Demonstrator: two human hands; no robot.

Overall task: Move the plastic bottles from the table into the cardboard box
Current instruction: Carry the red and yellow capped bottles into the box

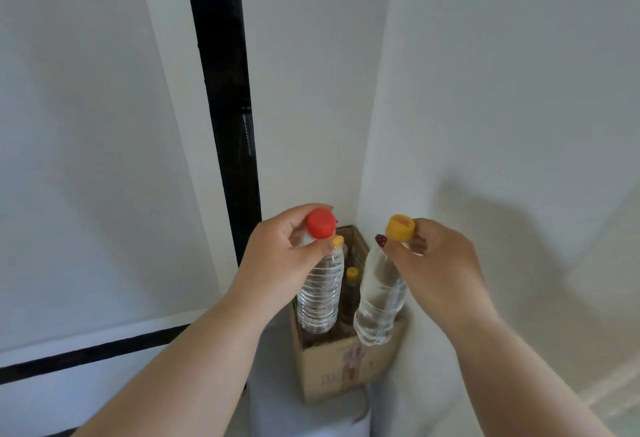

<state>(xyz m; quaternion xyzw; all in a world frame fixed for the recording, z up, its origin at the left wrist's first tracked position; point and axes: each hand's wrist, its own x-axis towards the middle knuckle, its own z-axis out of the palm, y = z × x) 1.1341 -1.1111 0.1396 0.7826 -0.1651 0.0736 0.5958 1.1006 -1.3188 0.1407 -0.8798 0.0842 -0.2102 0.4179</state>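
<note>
My left hand [277, 256] grips a clear ribbed plastic bottle with a red cap [318, 289] by its neck. A second clear bottle, with a yellow cap [381, 298], hangs by its neck from my right hand [440, 263]. Both bottles hang upright over the open cardboard box [341, 371], which stands in the wall corner. The red-capped bottle's base is down inside the box opening; the yellow-capped one hangs over the box's right rim. Inside the box another bottle with a yellow cap [352, 275] shows between the two held ones.
White walls [502, 90] meet in a corner right behind the box. A black vertical strip [228, 107] runs down the left wall, and a black horizontal strip [86, 355] crosses at lower left. The box sits on a pale surface [304, 416].
</note>
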